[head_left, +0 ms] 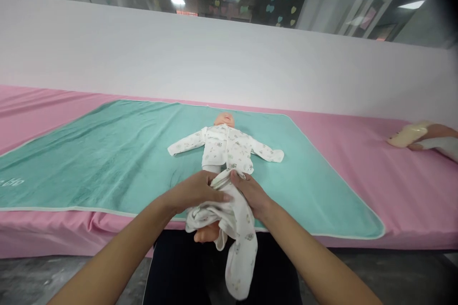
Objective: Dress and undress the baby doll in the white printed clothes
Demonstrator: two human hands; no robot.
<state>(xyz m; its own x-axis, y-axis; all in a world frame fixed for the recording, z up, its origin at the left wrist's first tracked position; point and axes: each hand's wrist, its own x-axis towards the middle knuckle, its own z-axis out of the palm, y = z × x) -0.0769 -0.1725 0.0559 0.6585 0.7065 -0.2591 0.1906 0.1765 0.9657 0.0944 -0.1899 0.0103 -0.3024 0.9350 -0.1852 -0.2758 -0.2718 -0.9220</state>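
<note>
A baby doll [224, 119] lies on its back on a green towel [143, 152], its legs toward me. It wears a white patterned shirt [228, 147] with both sleeves spread to the sides. Over its lower legs, white patterned baby trousers [243, 233] are bunched up, one footed leg hanging past the table edge. My left hand [200, 189] is closed on the waistband side of the cloth, thumb on top. On the other side my right hand [252, 193] pinches the same trousers near the waistband. A bare doll foot [207, 233] shows below the fabric.
The towel lies on a pink-covered table [358, 167], whose front edge is close to my lap. A white wall [214, 57] rises behind it, with mirror or glass above. At the far right, another person's arm or a doll's limb [440, 136] reaches in beside a pale yellowish object [408, 134].
</note>
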